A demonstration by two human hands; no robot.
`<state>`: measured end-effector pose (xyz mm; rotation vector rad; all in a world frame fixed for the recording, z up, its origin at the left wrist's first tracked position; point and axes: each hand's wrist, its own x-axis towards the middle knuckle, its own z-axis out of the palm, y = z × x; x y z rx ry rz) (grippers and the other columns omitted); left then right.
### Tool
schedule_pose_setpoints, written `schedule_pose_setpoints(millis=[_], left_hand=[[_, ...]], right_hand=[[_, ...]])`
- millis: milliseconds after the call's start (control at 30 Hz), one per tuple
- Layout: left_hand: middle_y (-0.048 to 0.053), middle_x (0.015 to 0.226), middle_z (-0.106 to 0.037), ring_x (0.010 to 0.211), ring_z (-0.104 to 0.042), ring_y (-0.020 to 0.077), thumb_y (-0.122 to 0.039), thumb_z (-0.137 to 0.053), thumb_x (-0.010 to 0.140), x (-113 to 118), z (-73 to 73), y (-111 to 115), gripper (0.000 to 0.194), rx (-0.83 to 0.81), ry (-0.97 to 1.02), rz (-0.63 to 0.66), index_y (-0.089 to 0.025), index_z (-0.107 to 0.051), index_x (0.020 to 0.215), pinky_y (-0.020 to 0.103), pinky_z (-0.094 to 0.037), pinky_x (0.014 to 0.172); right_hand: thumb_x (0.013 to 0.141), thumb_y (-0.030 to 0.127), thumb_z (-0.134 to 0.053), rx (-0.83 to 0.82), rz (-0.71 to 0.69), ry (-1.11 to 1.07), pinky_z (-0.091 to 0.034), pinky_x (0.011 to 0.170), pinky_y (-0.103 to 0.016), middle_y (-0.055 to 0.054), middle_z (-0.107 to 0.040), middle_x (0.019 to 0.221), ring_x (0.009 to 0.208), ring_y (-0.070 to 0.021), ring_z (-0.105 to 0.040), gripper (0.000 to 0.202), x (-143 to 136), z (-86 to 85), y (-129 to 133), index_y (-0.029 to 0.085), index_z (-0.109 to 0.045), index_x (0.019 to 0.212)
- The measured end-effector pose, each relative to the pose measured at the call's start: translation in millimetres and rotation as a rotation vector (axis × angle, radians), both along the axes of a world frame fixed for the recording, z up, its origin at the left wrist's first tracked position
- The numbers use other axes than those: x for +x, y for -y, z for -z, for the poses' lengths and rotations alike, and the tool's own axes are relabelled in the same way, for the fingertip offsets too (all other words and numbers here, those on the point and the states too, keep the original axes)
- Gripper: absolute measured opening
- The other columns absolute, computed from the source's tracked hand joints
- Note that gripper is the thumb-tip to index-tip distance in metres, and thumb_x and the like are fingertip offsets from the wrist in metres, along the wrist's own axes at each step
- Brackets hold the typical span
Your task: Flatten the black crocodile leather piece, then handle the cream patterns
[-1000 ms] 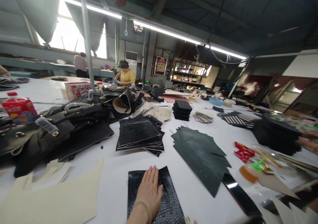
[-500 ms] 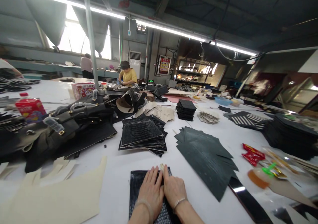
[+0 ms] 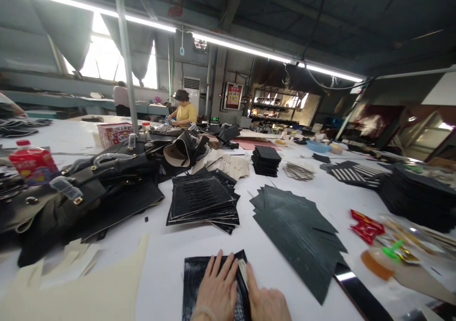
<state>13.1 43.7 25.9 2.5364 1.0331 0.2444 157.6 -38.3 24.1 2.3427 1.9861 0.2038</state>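
Both hands are bare and unsleeved, the left hand [image 3: 216, 293] with a thin pale band at its wrist, the right hand [image 3: 268, 302] at 3 o'clock of it.

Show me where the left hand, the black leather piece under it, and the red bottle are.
left hand [image 3: 215, 292], head view, on the back of the hand.
black leather piece [image 3: 194, 276], head view, on its bare left part.
red bottle [image 3: 33, 164], head view, on its label.
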Motion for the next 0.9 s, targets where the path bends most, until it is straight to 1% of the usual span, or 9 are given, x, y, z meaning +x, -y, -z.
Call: schedule_pose_setpoints(millis=[133, 267, 400, 500, 567, 633, 700, 767, 900], left_hand=[[-0.009, 0.144, -0.017, 0.133, -0.009, 0.0249, -0.043, -0.026, 0.089, 5.6, -3.5, 4.0, 0.047, 0.036, -0.037, 0.001, -0.033, -0.021, 0.135, 0.049, -0.014, 0.111], [0.001, 0.143, -0.026, 0.13, -0.022, 0.0304, -0.043, -0.035, 0.087, -1.4, -16.9, 3.4, 0.052, 0.169, -0.245, -0.11, -0.022, -0.028, 0.134, 0.048, -0.027, 0.106], [0.026, 0.116, -0.054, 0.105, -0.052, 0.0401, -0.018, -0.037, 0.084, -39.1, -44.3, -16.4, 0.036, 0.183, -0.418, -0.308, -0.002, -0.057, 0.11, 0.055, -0.048, 0.075], [0.021, 0.073, -0.067, 0.074, -0.064, 0.0342, -0.009, -0.035, 0.081, -61.6, -67.7, -25.9, 0.035, 0.152, -0.482, -0.336, -0.006, -0.069, 0.074, 0.05, -0.052, 0.062], [0.02, 0.084, -0.068, 0.084, -0.063, 0.0342, -0.012, -0.035, 0.082, -62.1, -76.5, -20.8, 0.033, 0.184, -0.447, -0.316, -0.008, -0.068, 0.087, 0.051, -0.051, 0.07], [0.014, 0.119, -0.057, 0.114, -0.048, 0.031, -0.024, -0.038, 0.085, -53.2, -74.2, -8.8, 0.036, 0.233, -0.37, -0.223, -0.015, -0.053, 0.117, 0.05, -0.041, 0.092], [0.005, 0.141, -0.032, 0.13, -0.024, 0.0246, -0.044, -0.041, 0.085, -41.9, -60.5, 2.6, 0.055, 0.2, -0.26, -0.106, -0.022, -0.028, 0.134, 0.044, -0.025, 0.107], [0.003, 0.145, -0.017, 0.133, -0.014, 0.0242, -0.059, -0.034, 0.083, -34.5, -41.2, 7.9, 0.068, 0.102, -0.16, -0.034, -0.022, -0.017, 0.137, 0.045, -0.017, 0.11], [0.004, 0.144, -0.009, 0.133, -0.009, 0.0275, -0.062, -0.024, 0.084, -34.9, -13.3, 3.1, 0.069, 0.027, -0.074, -0.005, -0.019, -0.014, 0.137, 0.05, -0.015, 0.11]], right_hand=[[0.083, 0.008, -0.033, 0.004, -0.005, -0.012, -0.047, 0.062, -0.033, -0.013, -0.068, 0.074, 0.068, -0.0232, -0.065, 0.05, 3.4, -17.2, -56.2, 0.009, -0.033, 0.133], [0.085, 0.01, -0.032, 0.022, 0.094, -0.042, -0.046, 0.063, -0.034, -0.014, -0.069, 0.078, 0.072, -0.0248, -0.065, 0.045, 32.4, -37.5, -81.5, 0.011, -0.04, 0.129], [0.093, 0.027, -0.021, 0.086, 0.226, -0.11, -0.045, 0.06, -0.035, -0.013, -0.069, 0.077, 0.07, -0.0269, -0.065, 0.042, 69.0, -65.6, -64.3, 0.016, -0.043, 0.128], [0.094, 0.035, -0.018, 0.125, 0.234, -0.185, -0.045, 0.062, -0.031, -0.01, -0.069, 0.08, 0.073, -0.0236, -0.065, 0.044, 73.7, -78.0, -30.0, 0.022, -0.04, 0.13], [0.095, 0.033, -0.019, 0.132, 0.18, -0.246, -0.045, 0.062, -0.028, -0.006, -0.07, 0.079, 0.073, -0.0212, -0.065, 0.043, 62.9, -76.6, -8.6, 0.024, -0.041, 0.13], [0.095, 0.03, -0.019, 0.131, 0.074, -0.301, -0.045, 0.06, -0.026, -0.004, -0.07, 0.076, 0.07, -0.02, -0.065, 0.042, 45.7, -69.1, 2.5, 0.025, -0.041, 0.13], [0.094, 0.028, -0.018, 0.125, -0.045, -0.291, -0.044, 0.057, -0.026, -0.004, -0.07, 0.074, 0.067, -0.0201, -0.065, 0.043, 28.2, -59.6, -0.4, 0.025, -0.04, 0.131], [0.094, 0.027, -0.018, 0.102, -0.151, -0.21, -0.044, 0.055, -0.026, -0.005, -0.07, 0.073, 0.065, -0.0207, -0.065, 0.043, 14.7, -50.8, -14.7, 0.025, -0.039, 0.131], [0.09, 0.027, -0.031, 0.032, -0.31, -0.116, -0.045, 0.057, -0.028, -0.007, -0.069, 0.071, 0.064, -0.023, -0.065, 0.04, 9.3, -34.9, -49.1, 0.029, -0.043, 0.128]])
